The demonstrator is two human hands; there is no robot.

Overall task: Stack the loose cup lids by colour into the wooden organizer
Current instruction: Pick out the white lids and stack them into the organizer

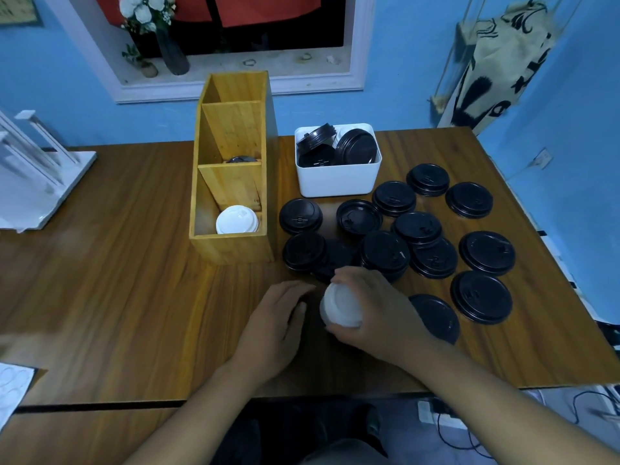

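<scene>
Two hands: both work low over the near part of the table [134, 263], just in front of the loose lids.
Right hand [375, 313]: fingers and thumb curl round a short white stack [340, 307] of lids, gripped by its rim and tilted. Judged to be gathered so it can go in as one load.
Left hand [278, 320]: palm down, fingers straight and relaxed, holding nothing, just beside the white stack. Contact with it cannot be told, as the view is blurred there.
Loose black lids [419, 229]: spread on the table beyond and to the right of the hands, several overlapping. Judged not yet sorted.
Wooden organizer [231, 250]: upright, just left of the black lids, with three compartments running near to far.
Near compartment: white lids [237, 220] sit stacked at the bottom. Judged to be the destination for the held stack, colour with colour.
Middle compartment: the top of a dark lid [242, 159] shows over the divider, count hidden.
Far compartment: contents not visible.
White tub [339, 179]: stands behind the loose lids, near the organizer. Black lids are tipped in at all angles, with a sliver of white among them.
</scene>
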